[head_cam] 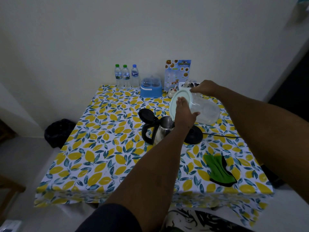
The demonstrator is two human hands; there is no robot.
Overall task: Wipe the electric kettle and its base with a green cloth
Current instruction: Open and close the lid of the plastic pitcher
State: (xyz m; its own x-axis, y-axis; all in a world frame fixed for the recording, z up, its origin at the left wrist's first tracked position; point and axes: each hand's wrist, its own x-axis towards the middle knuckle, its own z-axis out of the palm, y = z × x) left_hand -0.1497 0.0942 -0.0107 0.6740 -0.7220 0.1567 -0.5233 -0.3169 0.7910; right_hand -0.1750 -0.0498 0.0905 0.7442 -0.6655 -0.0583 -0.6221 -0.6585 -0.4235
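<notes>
The steel electric kettle [163, 129] with a black handle stands mid-table, its black lid [146, 115] flipped open. Its round black base [194, 135] sits just to the right, apart from it, with a cord running right. A clear plastic jug [206, 112] with a pale lid [174, 101] is tilted over the kettle's mouth. My left hand [184, 113] grips the jug at its lid end. My right hand [206, 87] holds its upper rim. The green cloth [219, 169] with black edging lies crumpled near the table's front right.
The table wears a lemon-print cloth [103, 148]. At the back stand three water bottles [126, 76], a blue container [151, 88], a menu card [178, 74], a small jar [172, 92] and a cutlery holder [188, 85]. A black bin [58, 131] stands on the floor, left.
</notes>
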